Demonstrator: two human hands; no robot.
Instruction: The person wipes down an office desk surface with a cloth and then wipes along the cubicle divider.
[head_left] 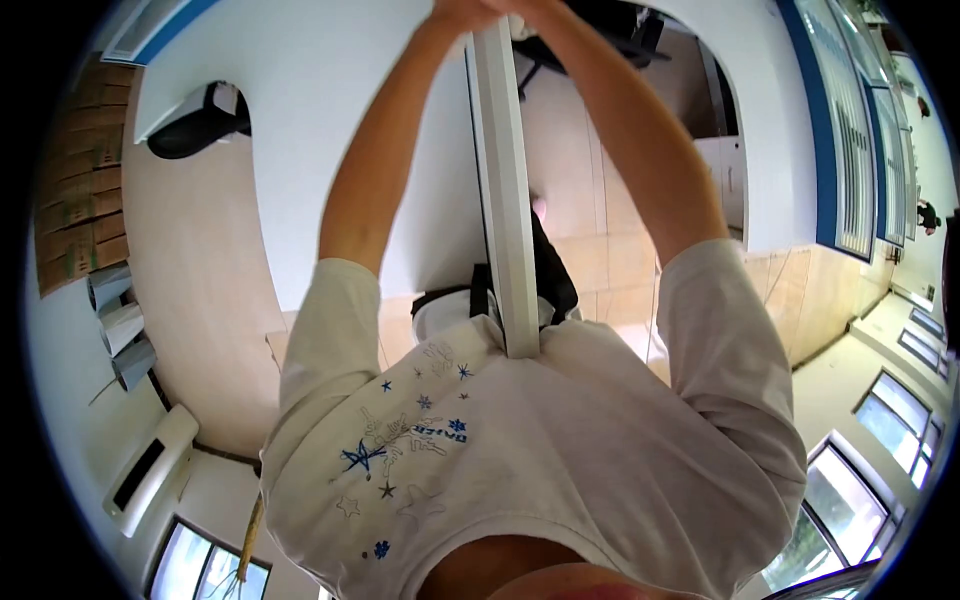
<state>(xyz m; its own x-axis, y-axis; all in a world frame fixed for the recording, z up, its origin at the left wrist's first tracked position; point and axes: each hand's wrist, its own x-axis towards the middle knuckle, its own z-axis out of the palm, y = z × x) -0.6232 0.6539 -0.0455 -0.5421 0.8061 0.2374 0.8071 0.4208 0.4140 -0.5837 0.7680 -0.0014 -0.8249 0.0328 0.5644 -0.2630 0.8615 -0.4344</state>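
Note:
My left hand [463, 12] and my right hand [524, 7] come close together at the top edge of the view, mostly cut off. Their fingers are hidden, so I cannot make out whether they grip anything. Directly under them runs a long white bar [508, 190], like the top edge of a partition, reaching back to my white printed shirt. My left arm stretches over a white desktop [300, 120]; my right arm passes above the floor on the bar's other side. A small pale patch shows beside my right hand, too unclear to name.
A black chair [200, 122] stands at the left desk's edge. Stacked cardboard boxes [85, 180] line the far left. On the right are another white desk [780, 140] and a blue-framed glass panel [850, 130]. Dark chair parts [610, 40] show near my right forearm.

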